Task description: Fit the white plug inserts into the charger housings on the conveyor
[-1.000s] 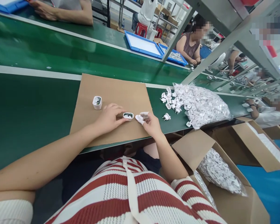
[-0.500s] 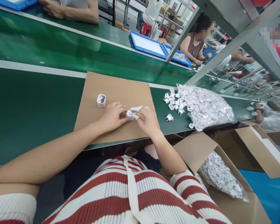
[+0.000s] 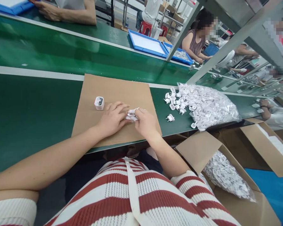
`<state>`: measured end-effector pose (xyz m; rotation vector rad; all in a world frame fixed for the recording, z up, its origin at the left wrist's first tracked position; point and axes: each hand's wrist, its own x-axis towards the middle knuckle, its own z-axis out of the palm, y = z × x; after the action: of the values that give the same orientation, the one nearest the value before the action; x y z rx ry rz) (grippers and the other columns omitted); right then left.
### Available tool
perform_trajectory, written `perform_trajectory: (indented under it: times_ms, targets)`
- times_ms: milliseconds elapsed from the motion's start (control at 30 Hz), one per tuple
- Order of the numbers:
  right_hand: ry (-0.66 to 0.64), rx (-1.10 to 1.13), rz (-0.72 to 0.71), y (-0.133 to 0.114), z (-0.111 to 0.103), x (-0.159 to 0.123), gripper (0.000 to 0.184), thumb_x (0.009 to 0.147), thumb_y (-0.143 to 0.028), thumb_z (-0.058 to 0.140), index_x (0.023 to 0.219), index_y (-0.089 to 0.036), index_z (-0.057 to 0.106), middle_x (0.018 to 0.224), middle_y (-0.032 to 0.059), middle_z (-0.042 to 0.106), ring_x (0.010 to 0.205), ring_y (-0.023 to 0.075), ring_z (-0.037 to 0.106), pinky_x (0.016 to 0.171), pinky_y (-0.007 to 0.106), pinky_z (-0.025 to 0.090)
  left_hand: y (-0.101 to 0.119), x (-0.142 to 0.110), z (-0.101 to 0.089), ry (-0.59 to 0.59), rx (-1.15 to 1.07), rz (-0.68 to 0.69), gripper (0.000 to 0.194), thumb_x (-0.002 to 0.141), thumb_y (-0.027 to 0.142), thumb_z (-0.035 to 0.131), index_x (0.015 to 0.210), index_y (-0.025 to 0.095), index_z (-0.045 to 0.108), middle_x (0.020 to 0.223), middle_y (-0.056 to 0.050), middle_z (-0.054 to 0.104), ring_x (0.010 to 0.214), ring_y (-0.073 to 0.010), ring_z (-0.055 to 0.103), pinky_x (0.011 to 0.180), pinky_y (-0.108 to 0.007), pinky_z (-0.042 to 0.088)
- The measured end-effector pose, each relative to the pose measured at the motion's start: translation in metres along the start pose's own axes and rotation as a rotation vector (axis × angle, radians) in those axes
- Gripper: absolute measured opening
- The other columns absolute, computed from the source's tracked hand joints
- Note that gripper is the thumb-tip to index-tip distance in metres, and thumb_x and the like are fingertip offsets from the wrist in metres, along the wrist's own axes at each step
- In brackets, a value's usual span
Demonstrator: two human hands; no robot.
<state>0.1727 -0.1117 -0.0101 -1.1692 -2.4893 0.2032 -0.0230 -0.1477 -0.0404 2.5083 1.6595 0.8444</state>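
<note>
Over the cardboard sheet [image 3: 89,91], my left hand [image 3: 112,119] is closed around a small white plastic charger piece [image 3: 129,116], mostly hidden by fingers. My right hand [image 3: 146,124] pinches the same piece from the right, its thumb and forefinger wearing white finger covers. Whether a plug cap is on the piece, I cannot tell. To the left of my left hand stands an open white charger housing [image 3: 99,103], upright, with circuit parts showing inside. A single white plug cap [image 3: 170,117] with metal pins lies on the green bench to the right of the cardboard.
Several loose plug caps [image 3: 173,99] lie beside a full clear bag [image 3: 212,105] of them at the right. Below, an open carton [image 3: 200,147] holds another bag [image 3: 226,175]. Across the green divider are blue trays [image 3: 147,44] and co-workers. A slanted metal post [image 3: 186,29] rises at the right.
My hands have drawn closer together around the white piece, with the right thumb and forefinger now more folded over it. The view has shifted slightly; the open housing stays on the cardboard.
</note>
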Motion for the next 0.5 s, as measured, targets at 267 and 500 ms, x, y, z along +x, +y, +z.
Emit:
perform_trajectory:
  times_ms: [267,500]
  targets:
    - [-0.079,0.098,0.054,-0.004,-0.009,0.015,0.027,0.086,-0.011,0.058,0.108,-0.026,0.068,0.107,0.0017,0.073,0.103,0.0213,0.067,0.075,0.028,0.047,-0.01,0.006,-0.006,-0.007,0.11,0.044,0.036,0.103,0.044,0.05,0.105,0.024,0.079,0.144,-0.011,0.06,0.142,-0.0389,0.043,0.112,-0.06,0.039]
    - [0.177,0.429,0.032,0.035,0.009,-0.007,0.053,0.095,-0.016,0.059,0.146,-0.026,0.056,0.134,0.0029,0.072,0.124,0.0197,0.065,0.105,0.032,0.051,-0.024,0.026,-0.027,-0.064,0.07,0.049,0.04,0.096,0.055,0.054,0.096,0.027,0.083,0.135,-0.01,0.064,0.13,-0.0389,0.051,0.108,-0.056,0.044]
